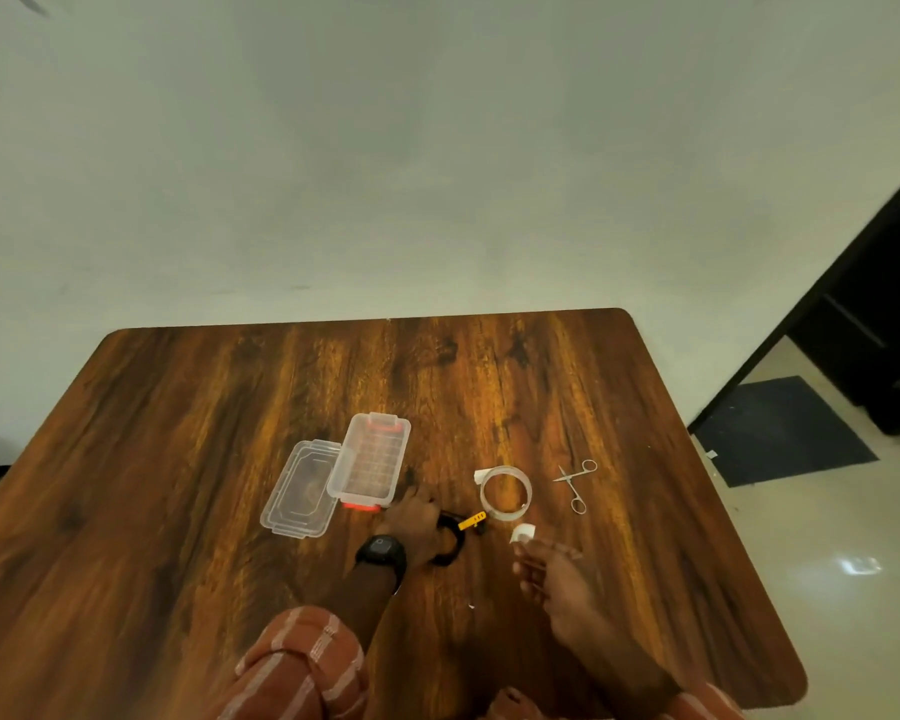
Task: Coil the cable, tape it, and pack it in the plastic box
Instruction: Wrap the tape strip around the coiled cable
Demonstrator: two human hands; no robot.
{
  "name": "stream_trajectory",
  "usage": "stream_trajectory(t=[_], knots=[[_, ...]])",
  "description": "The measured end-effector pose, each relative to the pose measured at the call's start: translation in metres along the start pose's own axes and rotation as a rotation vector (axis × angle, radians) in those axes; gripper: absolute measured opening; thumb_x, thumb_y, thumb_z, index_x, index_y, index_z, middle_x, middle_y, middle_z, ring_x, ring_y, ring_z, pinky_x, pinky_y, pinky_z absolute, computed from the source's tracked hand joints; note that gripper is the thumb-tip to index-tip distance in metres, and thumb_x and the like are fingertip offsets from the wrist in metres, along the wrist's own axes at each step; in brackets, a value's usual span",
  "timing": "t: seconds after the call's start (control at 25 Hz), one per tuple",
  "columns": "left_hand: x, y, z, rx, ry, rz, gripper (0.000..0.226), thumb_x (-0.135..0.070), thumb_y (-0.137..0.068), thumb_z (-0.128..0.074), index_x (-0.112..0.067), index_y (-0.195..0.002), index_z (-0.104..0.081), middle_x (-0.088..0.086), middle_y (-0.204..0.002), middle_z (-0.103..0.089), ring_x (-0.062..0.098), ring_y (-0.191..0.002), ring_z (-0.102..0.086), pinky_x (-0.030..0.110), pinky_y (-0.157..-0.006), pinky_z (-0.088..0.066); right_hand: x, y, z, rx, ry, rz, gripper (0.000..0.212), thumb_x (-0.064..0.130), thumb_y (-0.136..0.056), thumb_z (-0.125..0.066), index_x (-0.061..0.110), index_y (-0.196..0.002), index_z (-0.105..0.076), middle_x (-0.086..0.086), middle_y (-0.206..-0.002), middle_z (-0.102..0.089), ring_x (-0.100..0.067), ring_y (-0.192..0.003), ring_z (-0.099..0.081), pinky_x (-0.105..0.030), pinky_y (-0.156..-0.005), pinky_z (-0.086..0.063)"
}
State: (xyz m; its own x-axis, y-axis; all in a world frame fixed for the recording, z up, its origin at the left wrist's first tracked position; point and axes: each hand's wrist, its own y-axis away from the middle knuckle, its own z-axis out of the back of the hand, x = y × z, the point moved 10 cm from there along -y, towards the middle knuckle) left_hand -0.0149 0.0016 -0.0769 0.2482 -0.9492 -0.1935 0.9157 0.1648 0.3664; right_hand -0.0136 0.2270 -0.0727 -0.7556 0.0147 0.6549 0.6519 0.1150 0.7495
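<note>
the black cable (450,540) lay coiled near the middle of the tabletop (178,433), pinned under the left hand (411,522), whose grip pressed the loops. it looked light and springy, best held across the bundled turns. the right hand (552,569) pinched a tape piece (520,533), close to the tape roll (505,492) and open plastic box (370,462).

Glossy wood-grain table (230,459), clear smooth plastic box (372,462), shiny metal scissors (575,483).
</note>
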Motion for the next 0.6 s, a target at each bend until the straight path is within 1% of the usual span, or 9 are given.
stream_trajectory(t=[0.16,0.28,0.44,0.52,0.6], knots=[[0.005,-0.008,-0.006,0.011,-0.028,0.001,0.04,-0.035,-0.093,-0.054,-0.01,-0.123,-0.058,0.01,-0.133,-0.054,0.029,-0.121,-0.049,0.04,-0.105,-0.044,0.0,-0.005,0.005,-0.027,0.027,0.025,0.018,0.004,-0.082,-0.072,0.001,-0.099,-0.069,-0.014,-0.083,-0.075,-0.018,-0.064,-0.066,-0.025,-0.05,-0.047],[0.008,-0.01,-0.005,-0.014,0.021,0.003,0.042,-0.038,-0.091,-0.056,-0.012,-0.123,-0.059,0.009,-0.131,-0.057,0.028,-0.119,-0.053,0.04,-0.103,-0.046,-0.01,-0.009,0.002,-0.032,0.033,0.003,0.018,0.003,-0.081,-0.072,-0.001,-0.098,-0.068,-0.017,-0.087,-0.076,-0.02,-0.066,-0.068,-0.028,-0.053,-0.049],[0.015,-0.01,-0.002,-0.008,0.146,0.056,0.029,-0.038,-0.089,-0.06,-0.016,-0.108,-0.064,0.005,-0.113,-0.066,0.023,-0.1,-0.063,0.034,-0.09,-0.054,-0.019,-0.012,-0.008,0.009,0.054,-0.031,0.018,0.005,-0.081,-0.073,-0.002,-0.097,-0.07,-0.019,-0.088,-0.077,-0.023,-0.071,-0.069,-0.03,-0.056,-0.05],[0.019,-0.009,-0.005,0.021,0.208,0.094,0.023,-0.035,-0.088,-0.062,-0.016,-0.101,-0.065,0.004,-0.102,-0.069,0.02,-0.09,-0.065,0.032,-0.085,-0.057,-0.023,-0.014,-0.013,0.023,0.051,-0.045,0.017,0.005,-0.084,-0.071,-0.002,-0.099,-0.069,-0.017,-0.088,-0.077,-0.022,-0.07,-0.069,-0.029,-0.054,-0.05],[0.023,-0.01,-0.01,0.057,0.278,0.139,0.016,-0.029,-0.087,-0.064,-0.016,-0.096,-0.065,0.003,-0.093,-0.069,0.018,-0.083,-0.065,0.032,-0.081,-0.059,-0.027,-0.017,-0.014,0.021,0.045,-0.064,0.017,0.006,-0.086,-0.068,-0.002,-0.101,-0.069,-0.017,-0.089,-0.077,-0.022,-0.069,-0.069,-0.029,-0.053,-0.05]])
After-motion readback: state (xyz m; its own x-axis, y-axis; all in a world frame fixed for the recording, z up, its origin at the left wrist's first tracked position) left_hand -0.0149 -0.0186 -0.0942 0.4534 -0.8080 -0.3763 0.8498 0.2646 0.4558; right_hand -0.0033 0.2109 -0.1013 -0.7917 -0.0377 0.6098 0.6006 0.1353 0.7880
